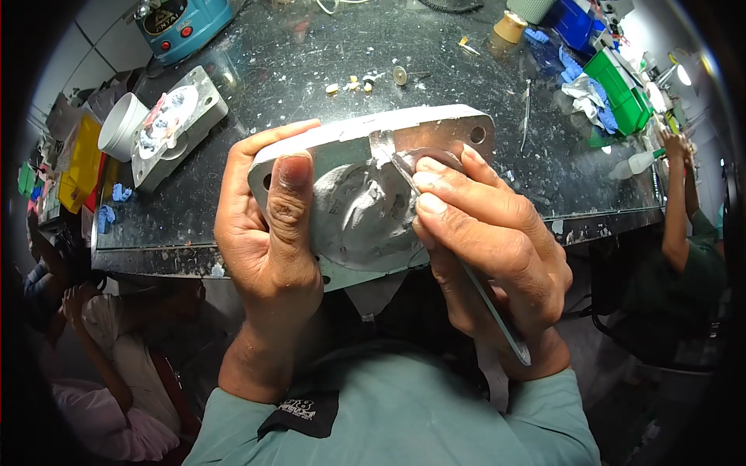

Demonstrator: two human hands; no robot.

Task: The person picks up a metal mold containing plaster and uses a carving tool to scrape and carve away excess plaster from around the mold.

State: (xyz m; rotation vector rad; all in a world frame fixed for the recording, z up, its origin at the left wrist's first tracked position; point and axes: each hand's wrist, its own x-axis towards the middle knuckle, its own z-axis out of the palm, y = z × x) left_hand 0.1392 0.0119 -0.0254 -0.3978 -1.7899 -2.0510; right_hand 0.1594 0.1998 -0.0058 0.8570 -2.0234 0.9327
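Note:
A metal dental flask half [443,136] filled with grey-white plaster [365,206] is held tilted toward me above the front edge of the bench. My left hand [272,225] grips its left end, thumb on the face and fingers behind. Between the thumb and fingers of my right hand [497,241] is a slim metal carving tool [495,307]. Its tip touches the plaster-smeared notch near the flask's upper rim, and its flat end points down toward my wrist. Some right fingertips rest against the flask face.
Left on the dark bench [311,62] are another flask half [210,101], a white cup [124,128] and a blue machine [186,35]. Beyond my hands lie small pale pieces [353,83] and a disc bit [400,75]. A thin tool [527,113] and green bin [622,89] are right. People sit both sides.

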